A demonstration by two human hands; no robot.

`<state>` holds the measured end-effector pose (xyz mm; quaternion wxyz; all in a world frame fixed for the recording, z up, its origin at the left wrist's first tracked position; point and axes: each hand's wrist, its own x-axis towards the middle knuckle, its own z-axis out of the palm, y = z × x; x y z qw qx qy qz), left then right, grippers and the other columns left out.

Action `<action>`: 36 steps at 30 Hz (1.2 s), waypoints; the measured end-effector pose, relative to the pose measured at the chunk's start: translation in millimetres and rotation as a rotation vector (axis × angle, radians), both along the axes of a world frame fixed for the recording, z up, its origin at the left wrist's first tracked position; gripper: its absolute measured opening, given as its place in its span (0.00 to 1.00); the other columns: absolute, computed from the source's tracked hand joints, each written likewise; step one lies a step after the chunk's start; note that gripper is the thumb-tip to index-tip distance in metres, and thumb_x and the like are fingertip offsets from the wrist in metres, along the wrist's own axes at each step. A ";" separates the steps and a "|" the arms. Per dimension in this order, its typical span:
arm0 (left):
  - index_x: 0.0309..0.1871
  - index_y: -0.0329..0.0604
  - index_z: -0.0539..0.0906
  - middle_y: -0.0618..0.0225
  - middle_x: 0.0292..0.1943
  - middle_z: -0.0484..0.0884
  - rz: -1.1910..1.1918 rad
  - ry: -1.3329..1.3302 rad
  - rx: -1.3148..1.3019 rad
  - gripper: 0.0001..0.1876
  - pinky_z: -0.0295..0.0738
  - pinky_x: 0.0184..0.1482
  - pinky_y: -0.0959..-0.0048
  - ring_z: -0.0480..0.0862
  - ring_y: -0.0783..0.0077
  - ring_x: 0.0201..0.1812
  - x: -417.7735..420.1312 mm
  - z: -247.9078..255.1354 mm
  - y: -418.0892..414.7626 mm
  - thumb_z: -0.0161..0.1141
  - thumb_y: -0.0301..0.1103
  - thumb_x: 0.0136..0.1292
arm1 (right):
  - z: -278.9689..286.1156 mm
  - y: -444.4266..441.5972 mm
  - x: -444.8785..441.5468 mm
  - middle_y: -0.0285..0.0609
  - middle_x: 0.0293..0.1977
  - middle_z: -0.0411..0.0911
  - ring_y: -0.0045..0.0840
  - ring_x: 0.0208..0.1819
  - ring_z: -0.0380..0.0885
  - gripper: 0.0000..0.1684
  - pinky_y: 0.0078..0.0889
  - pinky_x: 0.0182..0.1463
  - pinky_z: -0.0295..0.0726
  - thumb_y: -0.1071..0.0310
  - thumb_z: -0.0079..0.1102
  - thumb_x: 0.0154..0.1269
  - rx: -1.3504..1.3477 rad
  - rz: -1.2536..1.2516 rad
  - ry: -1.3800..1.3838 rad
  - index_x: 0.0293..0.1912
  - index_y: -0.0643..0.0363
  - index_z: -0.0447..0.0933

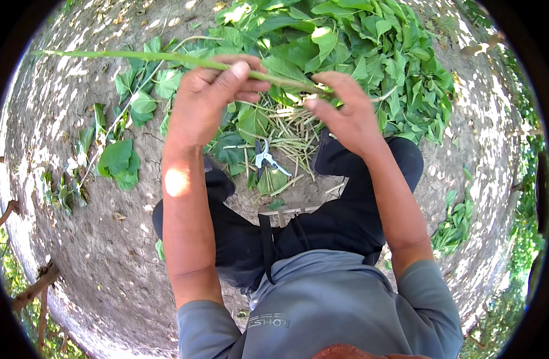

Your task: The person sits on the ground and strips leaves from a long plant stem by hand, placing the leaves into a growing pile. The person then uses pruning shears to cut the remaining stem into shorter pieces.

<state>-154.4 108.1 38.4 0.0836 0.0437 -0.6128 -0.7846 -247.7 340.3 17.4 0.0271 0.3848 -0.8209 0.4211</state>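
Observation:
A long green leafless stem [166,56] runs from the upper left to the middle, in front of me. My left hand [222,83] holds it between thumb and fingers, with the thumb on top. At the stem's thicker, browner end is my right hand [344,105], its thumb and forefinger curved around that end; whether they touch it is not plain. Below the hands, pruning shears [266,158] with a pale metal body lie on the ground among short cut stem pieces [297,130]. Behind the hands spreads a large heap of broad green leaves [400,67].
On the left, a thin pale branch [121,112] with leaves lies on cracked soil, near a clump of leaves [120,164]. Another small leaf pile [456,224] is at the right. A low wooden seat [292,207] shows between my legs. Tree trunks [36,285] stand at the rim.

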 end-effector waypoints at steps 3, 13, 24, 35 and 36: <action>0.53 0.30 0.78 0.52 0.46 0.84 0.122 -0.058 0.070 0.17 0.84 0.45 0.70 0.87 0.61 0.45 -0.9 -8.1 -8.5 0.52 0.38 0.73 | 17.4 6.0 14.0 0.43 0.36 0.79 0.27 0.37 0.77 0.12 0.27 0.42 0.76 0.65 0.64 0.61 -0.101 0.020 -0.238 0.40 0.64 0.81; 0.53 0.28 0.78 0.47 0.47 0.82 0.212 -0.135 0.080 0.19 0.84 0.46 0.69 0.86 0.60 0.46 -4.3 -11.5 -8.6 0.50 0.39 0.74 | -228.5 -20.8 15.0 0.56 0.36 0.82 0.48 0.43 0.81 0.20 0.44 0.48 0.78 0.56 0.57 0.58 0.720 0.134 -0.732 0.42 0.61 0.81; 0.57 0.24 0.71 0.38 0.51 0.78 0.166 -0.206 0.077 0.22 0.85 0.46 0.67 0.86 0.54 0.46 -2.4 -25.3 -20.3 0.41 0.39 0.77 | -348.7 -17.9 88.7 0.62 0.64 0.62 0.54 0.63 0.67 0.24 0.52 0.64 0.70 0.65 0.49 0.61 1.261 0.428 -0.830 0.57 0.58 0.75; 0.57 0.22 0.70 0.35 0.50 0.78 0.173 -0.225 0.005 0.22 0.84 0.48 0.64 0.86 0.51 0.46 -3.0 -24.0 -28.3 0.41 0.39 0.77 | -351.1 -16.2 100.7 0.65 0.49 0.70 0.56 0.51 0.75 0.18 0.52 0.52 0.77 0.76 0.51 0.59 1.035 0.501 -0.537 0.50 0.68 0.70; 0.56 0.22 0.70 0.36 0.50 0.78 0.169 -0.206 -0.003 0.22 0.84 0.47 0.65 0.86 0.52 0.46 -2.8 -23.2 -27.3 0.41 0.39 0.77 | -343.2 -19.6 100.4 0.64 0.47 0.71 0.56 0.47 0.77 0.15 0.53 0.49 0.78 0.76 0.51 0.59 0.979 0.455 -0.532 0.47 0.69 0.70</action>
